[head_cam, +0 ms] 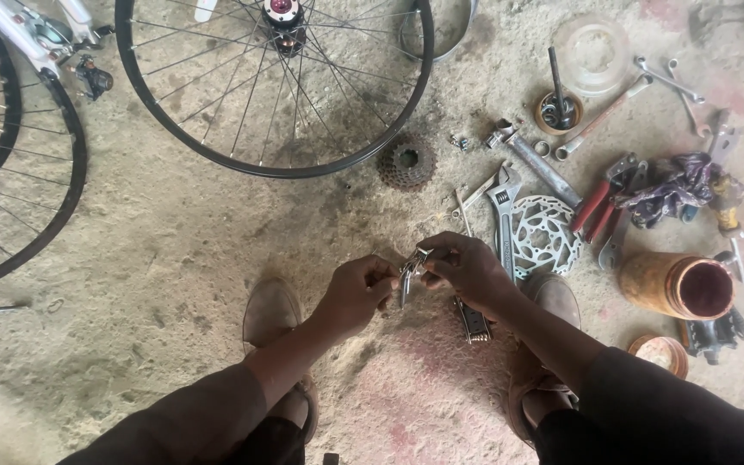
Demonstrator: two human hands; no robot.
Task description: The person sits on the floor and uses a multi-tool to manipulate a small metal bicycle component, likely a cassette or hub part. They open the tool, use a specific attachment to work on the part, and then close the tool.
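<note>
Down on a rough, sandy concrete floor (174, 250), stained dark with grease in places and blotched pink-red near the shoes, a person works crouched over the ground. Both hands meet just below the adjustable wrench (504, 226), which serves as the landmark. The left hand (356, 293) is pinched shut on one end of a small metal part (412, 269), seemingly a folding multi-tool, and the right hand (468, 269) grips its other end; the piece hangs between them above the floor. A second ribbed metal tool (473, 324) lies on the ground below the wrench, beside the right wrist.

Right of the wrench a disc brake rotor (546, 236) lies flat, touching it. Further right sit red-handled pliers (600, 205), a purple rag (678, 185) and an orange can (678, 284) lying on its side, mouth open. Up-left of the wrench rests a rusty cassette sprocket (407, 161), and beyond that a spoked bicycle wheel (273, 82) lies on the floor. Above the wrench lie spanners (600, 118) and a clear plastic lid (592, 50). Brown shoes (273, 314) flank the hands.
</note>
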